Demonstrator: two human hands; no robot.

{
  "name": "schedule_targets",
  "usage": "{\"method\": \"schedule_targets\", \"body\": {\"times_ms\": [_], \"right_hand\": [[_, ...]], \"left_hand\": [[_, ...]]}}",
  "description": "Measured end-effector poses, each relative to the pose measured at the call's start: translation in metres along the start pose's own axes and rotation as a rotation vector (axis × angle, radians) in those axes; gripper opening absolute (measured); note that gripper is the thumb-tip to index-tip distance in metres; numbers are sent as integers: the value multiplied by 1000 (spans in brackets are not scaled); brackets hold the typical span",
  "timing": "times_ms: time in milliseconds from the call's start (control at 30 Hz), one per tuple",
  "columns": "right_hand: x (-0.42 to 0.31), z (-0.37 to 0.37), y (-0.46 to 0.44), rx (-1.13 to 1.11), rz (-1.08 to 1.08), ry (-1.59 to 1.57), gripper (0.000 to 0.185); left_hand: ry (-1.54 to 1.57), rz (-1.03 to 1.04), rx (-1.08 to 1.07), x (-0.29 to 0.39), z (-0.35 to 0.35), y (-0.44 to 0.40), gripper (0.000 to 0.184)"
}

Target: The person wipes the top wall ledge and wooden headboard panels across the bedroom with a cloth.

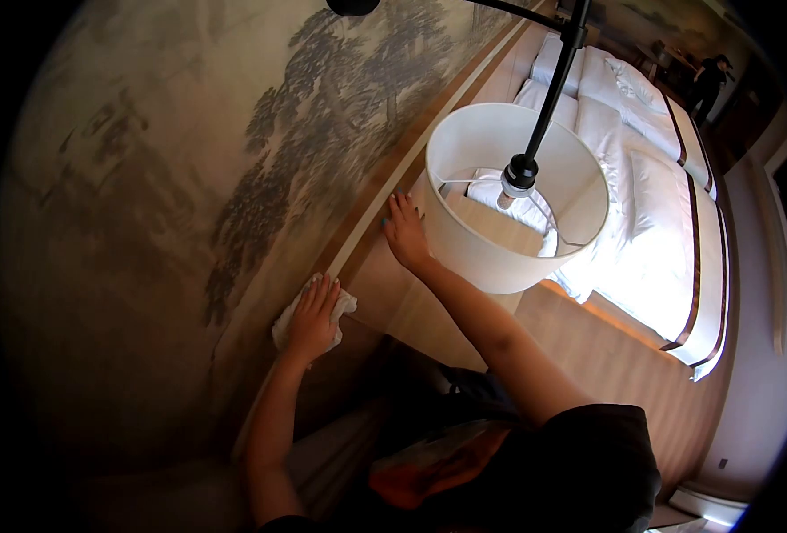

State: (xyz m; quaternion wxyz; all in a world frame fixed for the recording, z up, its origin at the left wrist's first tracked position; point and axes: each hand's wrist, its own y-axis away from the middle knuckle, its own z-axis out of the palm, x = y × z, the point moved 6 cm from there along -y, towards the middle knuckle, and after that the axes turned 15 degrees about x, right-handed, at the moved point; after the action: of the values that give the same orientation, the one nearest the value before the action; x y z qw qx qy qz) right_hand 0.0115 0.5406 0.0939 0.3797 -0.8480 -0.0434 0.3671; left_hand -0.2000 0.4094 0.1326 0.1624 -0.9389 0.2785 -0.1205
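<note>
1. White cloth (346,306): under L hand (311,322), at near end of visible pale strip (368,213) along mural wall (295,133). Crumpled, so no clear pointing end; middle's hidden. Visible spread runs approx. lower L to upper R, w/ a loose edge out to R.
2. L hand: fingers lie extended over cloth, pointing up along strip. Can't tell if they grip it or just press.
3. R hand (407,233): released, fingers extended & slightly apart, nothing held; tips at strip's edge, farther along than cloth.
4. Lampshade (482,266): white, open top, just R of R hand; black lamp stem (555,93) slants up from its middle.
5. Beyond: white bedding (669,222), wood-look floor (607,373).
6. Far upper R: person in dark clothes (706,87), well apart.
</note>
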Motion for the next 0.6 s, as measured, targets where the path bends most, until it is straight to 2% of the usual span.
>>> {"method": "schedule_targets", "body": {"times_ms": [133,267,333,400,600], "right_hand": [[7,-8,-2,58,44,-176,55],[21,-13,-11,44,275,-369,58],[28,-11,-18,66,330,-402,58],[44,-3,-17,64,281,-376,59],[67,0,-22,67,343,-337,59]], "left_hand": [[18,-7,34,0,24,-47,65],[23,-10,13,5,53,-103,61],[35,-20,-25,8,63,-137,60],[58,-52,-99,14,76,-173,59],[155,-51,-139,15,109,-256,57]]}}
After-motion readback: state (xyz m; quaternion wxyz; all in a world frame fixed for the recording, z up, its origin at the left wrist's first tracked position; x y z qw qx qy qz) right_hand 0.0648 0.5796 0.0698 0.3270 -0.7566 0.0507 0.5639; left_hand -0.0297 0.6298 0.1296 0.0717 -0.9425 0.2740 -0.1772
